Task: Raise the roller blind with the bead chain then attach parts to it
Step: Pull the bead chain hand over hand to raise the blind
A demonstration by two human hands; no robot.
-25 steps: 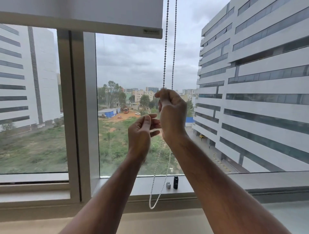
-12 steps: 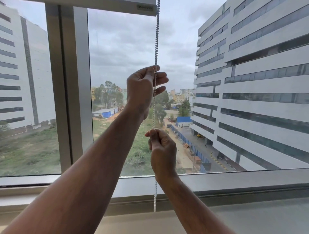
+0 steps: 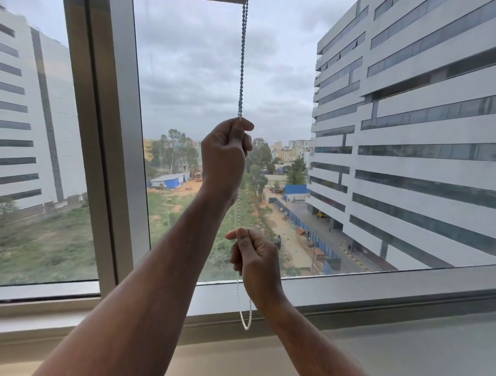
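A white bead chain [image 3: 242,67] hangs down the middle of the window from the top edge of view. My left hand [image 3: 225,158] grips it high up, fist closed around the beads. Lower down, my right hand [image 3: 255,257] pinches the same chain between thumb and fingers. The chain's loop end [image 3: 246,322] dangles below my right wrist, in front of the sill. Only a sliver of the roller blind's bottom bar [image 3: 228,1] shows at the very top of the frame. The small parts seen on the sill earlier are hidden behind my arms.
A thick grey window mullion [image 3: 107,139] stands left of the chain. The window sill [image 3: 375,287] runs across below the glass, with a wider ledge [image 3: 402,349] in front. Office buildings and open ground lie outside.
The blind's bottom bar has risen almost out of view. My left hand has pulled down the chain from its higher grip, and my right hand stays low on it. The view has shifted.
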